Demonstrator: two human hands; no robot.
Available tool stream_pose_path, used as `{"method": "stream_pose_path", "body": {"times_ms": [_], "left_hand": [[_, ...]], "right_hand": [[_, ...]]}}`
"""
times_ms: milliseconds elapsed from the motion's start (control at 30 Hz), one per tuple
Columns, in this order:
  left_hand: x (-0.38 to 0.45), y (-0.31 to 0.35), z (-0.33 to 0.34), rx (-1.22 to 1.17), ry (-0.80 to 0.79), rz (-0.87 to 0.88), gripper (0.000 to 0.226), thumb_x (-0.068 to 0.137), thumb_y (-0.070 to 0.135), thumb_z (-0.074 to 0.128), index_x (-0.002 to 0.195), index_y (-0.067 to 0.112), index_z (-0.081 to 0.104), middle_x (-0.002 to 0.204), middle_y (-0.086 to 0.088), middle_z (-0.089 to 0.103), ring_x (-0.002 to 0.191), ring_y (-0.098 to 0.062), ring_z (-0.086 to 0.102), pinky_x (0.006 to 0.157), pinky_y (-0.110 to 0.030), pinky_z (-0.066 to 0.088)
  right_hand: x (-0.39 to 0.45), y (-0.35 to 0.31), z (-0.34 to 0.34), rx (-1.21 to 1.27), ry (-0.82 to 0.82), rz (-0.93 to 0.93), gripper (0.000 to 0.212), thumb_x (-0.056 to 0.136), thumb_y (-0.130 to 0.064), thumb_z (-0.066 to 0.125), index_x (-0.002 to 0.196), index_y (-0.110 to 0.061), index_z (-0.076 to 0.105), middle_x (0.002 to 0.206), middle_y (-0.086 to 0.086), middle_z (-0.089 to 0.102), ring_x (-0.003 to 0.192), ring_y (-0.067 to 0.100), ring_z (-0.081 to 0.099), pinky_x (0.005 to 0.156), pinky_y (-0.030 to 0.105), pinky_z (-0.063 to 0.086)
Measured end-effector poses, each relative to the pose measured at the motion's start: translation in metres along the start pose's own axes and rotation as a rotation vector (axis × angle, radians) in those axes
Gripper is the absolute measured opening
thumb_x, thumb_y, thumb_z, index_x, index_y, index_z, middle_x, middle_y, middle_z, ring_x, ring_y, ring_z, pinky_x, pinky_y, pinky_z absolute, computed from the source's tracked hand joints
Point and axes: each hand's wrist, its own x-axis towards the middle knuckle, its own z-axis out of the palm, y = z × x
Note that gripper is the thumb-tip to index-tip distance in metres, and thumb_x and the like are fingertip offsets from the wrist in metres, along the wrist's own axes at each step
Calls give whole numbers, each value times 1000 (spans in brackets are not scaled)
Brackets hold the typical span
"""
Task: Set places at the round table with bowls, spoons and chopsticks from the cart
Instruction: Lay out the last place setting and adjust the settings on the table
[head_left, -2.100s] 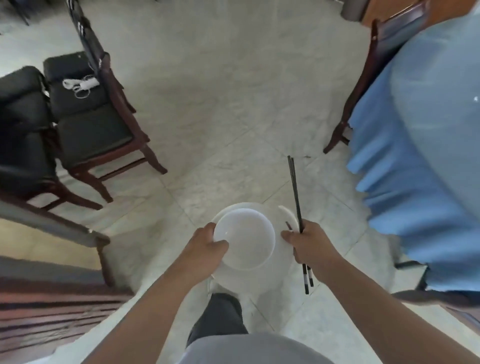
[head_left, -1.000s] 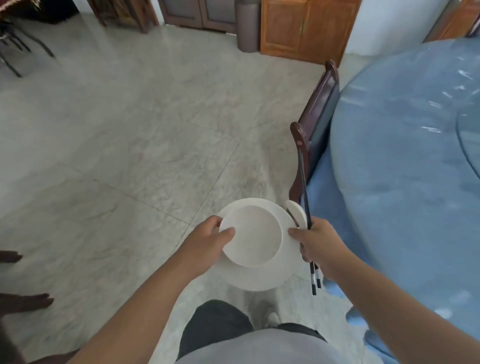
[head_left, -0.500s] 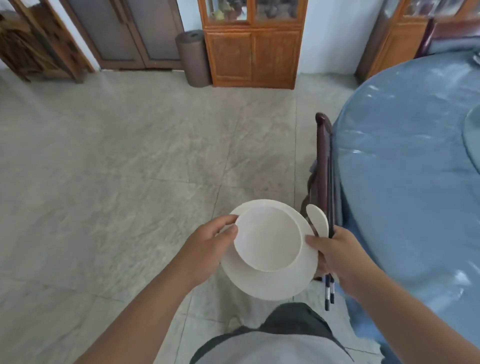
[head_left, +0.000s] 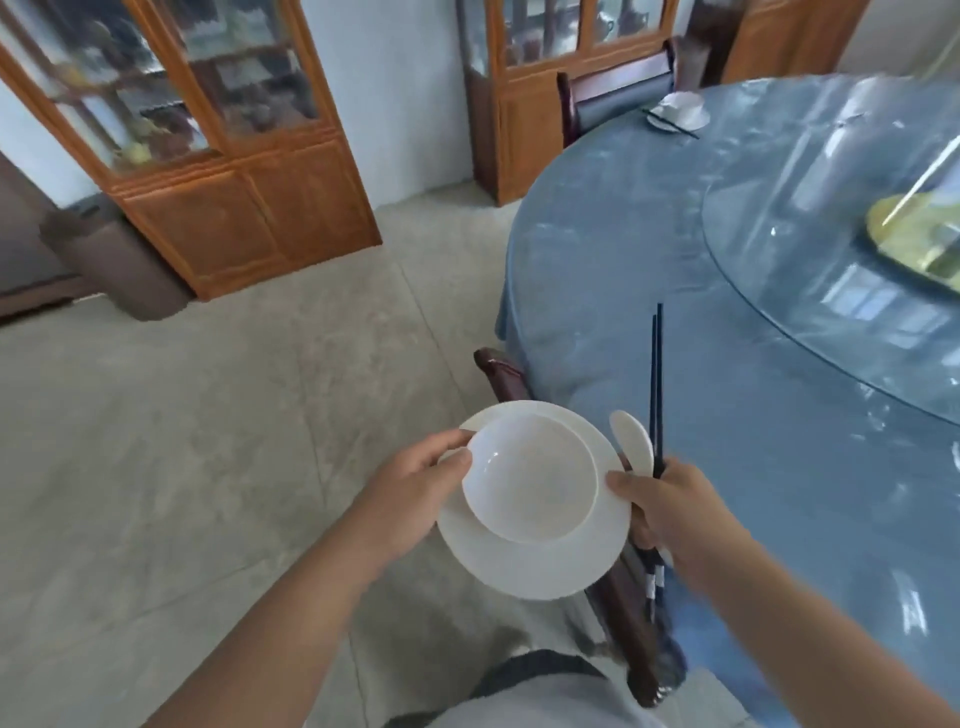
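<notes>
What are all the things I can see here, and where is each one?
bowl: one, white, on the plate
plate: one, white, carried in both hands
spoon: one, white, in right hand
chopsticks: one pair, dark, in right hand
round table: one, blue cloth, right
place setting: one, white, table's far edge
chairs: two, dark wood, at table
cabinets: wooden, glass-fronted, along wall
left hand: grips bowl and plate
right hand: grips plate, spoon, chopsticks

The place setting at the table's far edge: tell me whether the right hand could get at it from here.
Probably not. The far place setting lies across the table, well beyond the right hand, which grips chopsticks and a spoon.
</notes>
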Motion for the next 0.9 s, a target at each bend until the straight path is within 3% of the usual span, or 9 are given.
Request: {"method": "stream_pose_path", "body": {"times_ms": [233,367,533,667,800,900], "left_hand": [[125,36,13,152,-229,-5,34,75,50,51,105,46,67,107,16,71,105,-12,65,99,-49,48],[198,48,46,304,-390,14,34,72,54,52,101,48,67,102,23,70,104,-5,63,101,-41,46],[283,51,101,428,-614,51,30,77,46,52,100,40,69,105,18,70,106,-9,62,99,-37,46],[326,46,140,485,-805,85,17,91,31,52,102,37,63,109,14,66,105,-9,59,80,-24,45],[353,39,170,547,-872,88,14,92,24,54,95,37,59,104,15,63,99,-8,59,76,-25,44],[363,32,183,578,-870,77,15,91,20,54,102,27,61,105,6,64,98,-16,60,74,-26,46]], "right_hand": [[58,-14,-22,51,265,71,8,90,-6,60,84,-1,57,42,-2,42,36,14,37,38,23,33],[84,4,-39,141,451,156,8,89,-9,60,89,-1,60,46,-1,45,37,15,38,39,25,34],[116,27,-56,186,742,222,6,89,-17,61,89,-11,59,64,5,55,49,20,47,44,28,41],[135,45,-55,192,972,322,8,88,-22,60,83,-17,58,72,5,62,57,22,55,49,31,47],[150,60,-54,229,1039,430,6,86,-18,55,81,-17,56,75,7,62,61,23,55,54,33,47],[158,65,-56,157,1063,476,11,84,-14,52,75,-20,52,73,2,61,61,16,54,49,27,40]]}}
